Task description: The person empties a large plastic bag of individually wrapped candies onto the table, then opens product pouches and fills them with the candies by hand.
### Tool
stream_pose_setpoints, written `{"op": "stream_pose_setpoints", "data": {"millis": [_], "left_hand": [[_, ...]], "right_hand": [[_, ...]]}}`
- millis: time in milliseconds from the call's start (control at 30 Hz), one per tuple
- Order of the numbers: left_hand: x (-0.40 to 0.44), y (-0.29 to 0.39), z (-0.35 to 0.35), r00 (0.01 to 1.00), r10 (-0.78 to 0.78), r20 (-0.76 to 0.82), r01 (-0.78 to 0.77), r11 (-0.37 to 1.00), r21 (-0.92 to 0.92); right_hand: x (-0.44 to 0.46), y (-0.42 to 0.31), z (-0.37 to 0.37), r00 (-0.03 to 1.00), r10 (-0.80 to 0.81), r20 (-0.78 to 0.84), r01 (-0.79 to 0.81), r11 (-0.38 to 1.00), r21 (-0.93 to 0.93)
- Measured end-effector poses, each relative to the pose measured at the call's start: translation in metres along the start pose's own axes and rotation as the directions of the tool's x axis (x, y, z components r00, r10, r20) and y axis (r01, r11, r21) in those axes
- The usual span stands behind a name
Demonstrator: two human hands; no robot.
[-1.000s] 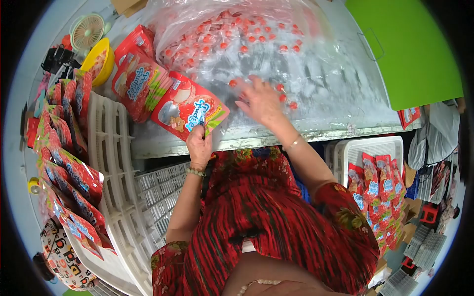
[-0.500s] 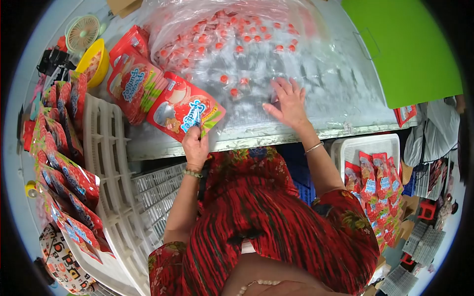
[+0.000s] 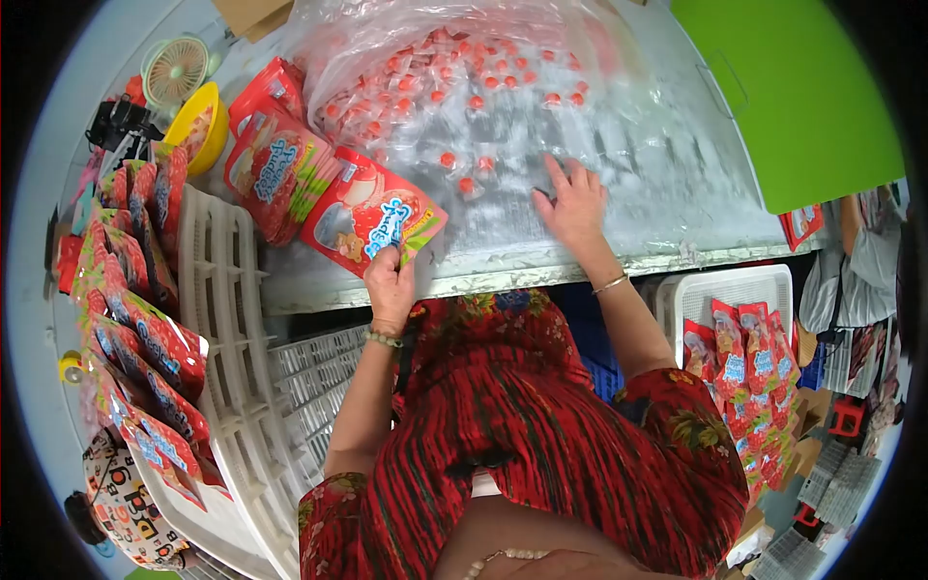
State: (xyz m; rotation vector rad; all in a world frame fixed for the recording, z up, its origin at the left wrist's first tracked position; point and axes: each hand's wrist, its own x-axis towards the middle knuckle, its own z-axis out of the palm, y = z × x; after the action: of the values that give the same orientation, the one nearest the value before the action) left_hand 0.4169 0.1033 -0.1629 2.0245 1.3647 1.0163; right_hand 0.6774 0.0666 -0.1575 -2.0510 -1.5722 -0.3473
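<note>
My left hand point(image 3: 389, 285) pinches the lower corner of a red printed pouch point(image 3: 372, 217), which lies tilted at the table's front edge. Behind that pouch rests a pile of similar pouches point(image 3: 274, 172). My right hand point(image 3: 577, 208) is over the tabletop with fingers apart, and nothing shows in it. To its left lie 3 small clear-wrapped pieces with red centres point(image 3: 467, 185). Farther back, many more wrapped pieces point(image 3: 476, 101) spread out of a large clear plastic bag point(image 3: 338, 43).
White crates point(image 3: 227, 377) on the left hold several upright pouches point(image 3: 174, 358). A white basket point(image 3: 739, 280) on the right carries more pouches. A yellow bowl point(image 3: 217, 121), a small fan point(image 3: 176, 72) and a green panel point(image 3: 793, 97) border the table. Another person's patterned clothing point(image 3: 126, 503) shows lower left.
My right hand has shifted slightly right and towards me, away from the 3 wrapped pieces. My left hand keeps its grip on the pouch. The whole view has shifted a little.
</note>
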Motion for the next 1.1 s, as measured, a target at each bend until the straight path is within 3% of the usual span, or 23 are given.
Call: {"op": "stream_pose_setpoints", "data": {"millis": [67,233,267,300,333,400,467,533,567,600,633,667,700,767,833,867,900,933,967,1000,1033,1067,1100], "left_hand": [[0.005,0.008,-0.003,0.999,-0.051,-0.017,0.051,0.999,-0.012],[0.018,0.020,0.008,0.997,-0.073,0.002,0.073,0.997,-0.029],[0.020,0.023,0.013,0.997,-0.081,-0.004,0.081,0.996,-0.027],[0.022,0.025,0.019,0.995,-0.099,-0.003,0.099,0.994,-0.049],[0.023,0.028,0.024,0.993,-0.119,0.005,0.119,0.991,-0.068],[0.025,0.041,0.027,0.994,-0.104,0.021,0.106,0.991,-0.081],[0.024,0.046,0.032,0.997,-0.078,-0.003,0.077,0.985,-0.154],[0.027,0.060,0.026,0.970,-0.239,-0.032,0.217,0.922,-0.320],[0.027,0.043,0.034,0.977,-0.161,-0.139,0.113,0.946,-0.304],[0.027,0.043,0.031,0.977,-0.159,-0.143,0.110,0.947,-0.300],[0.027,0.044,0.028,0.962,-0.231,-0.147,0.167,0.921,-0.352],[0.025,0.044,0.027,0.942,-0.302,-0.143,0.223,0.887,-0.405],[0.026,0.039,0.026,0.947,-0.281,-0.156,0.194,0.888,-0.418],[0.022,0.038,0.027,0.958,-0.249,-0.146,0.177,0.907,-0.382],[0.018,0.044,0.024,0.973,-0.197,-0.118,0.144,0.925,-0.353],[0.016,0.048,0.022,0.988,-0.107,-0.111,0.075,0.962,-0.262],[0.014,0.051,0.020,0.995,-0.020,-0.096,0.003,0.985,-0.170],[0.012,0.055,0.019,0.995,0.008,-0.103,-0.020,0.994,-0.112],[0.012,0.055,0.016,0.994,-0.011,-0.110,-0.001,0.994,-0.109],[0.014,0.054,0.012,0.993,-0.029,-0.116,0.016,0.994,-0.107],[0.014,0.050,0.008,0.991,-0.091,-0.099,0.082,0.992,-0.096],[0.014,0.048,0.005,0.992,-0.051,-0.118,0.043,0.997,-0.066],[0.012,0.048,0.001,0.991,-0.010,-0.136,0.005,0.999,-0.033]], "right_hand": [[-0.006,0.007,0.004,0.999,0.052,0.014,-0.051,0.996,-0.072],[-0.003,0.022,0.010,0.993,-0.094,-0.078,0.102,0.989,0.111],[-0.001,0.014,0.011,0.974,0.224,-0.034,-0.161,0.789,0.593],[0.003,0.001,0.008,0.874,0.455,0.168,-0.334,0.314,0.889],[0.007,-0.021,0.002,0.888,0.396,0.233,-0.179,-0.168,0.969],[0.015,-0.080,-0.022,0.823,0.396,0.407,-0.187,-0.488,0.852],[0.015,-0.123,-0.010,0.838,0.412,0.358,-0.173,-0.421,0.890],[0.008,-0.141,0.014,0.906,0.423,0.028,-0.115,0.181,0.977],[0.002,-0.143,0.023,0.917,0.398,0.017,-0.110,0.214,0.971],[-0.002,-0.148,0.021,0.928,0.372,0.005,-0.105,0.248,0.963],[-0.010,-0.150,0.017,0.944,0.314,0.099,-0.165,0.191,0.968],[-0.017,-0.150,0.011,0.956,0.270,0.119,-0.189,0.250,0.950],[-0.022,-0.150,0.007,0.963,0.228,0.143,-0.211,0.310,0.927],[-0.029,-0.146,0.019,0.969,0.196,0.149,-0.201,0.278,0.939],[-0.024,-0.143,0.017,0.995,0.088,0.047,-0.080,0.418,0.905],[-0.023,-0.140,0.012,0.984,0.072,0.161,-0.176,0.486,0.856],[-0.020,-0.139,0.012,0.984,0.077,0.160,-0.177,0.488,0.855],[-0.014,-0.141,0.014,0.905,0.087,0.417,-0.425,0.247,0.871],[-0.009,-0.144,0.016,0.770,0.028,0.638,-0.638,-0.006,0.770],[-0.007,-0.151,0.023,0.779,0.009,0.627,-0.624,-0.088,0.777],[-0.006,-0.156,0.026,0.785,-0.039,0.618,-0.619,-0.085,0.781],[-0.006,-0.157,0.029,0.789,-0.086,0.608,-0.614,-0.082,0.785],[0.003,-0.148,0.030,0.770,-0.397,0.499,-0.252,0.529,0.810]]}}
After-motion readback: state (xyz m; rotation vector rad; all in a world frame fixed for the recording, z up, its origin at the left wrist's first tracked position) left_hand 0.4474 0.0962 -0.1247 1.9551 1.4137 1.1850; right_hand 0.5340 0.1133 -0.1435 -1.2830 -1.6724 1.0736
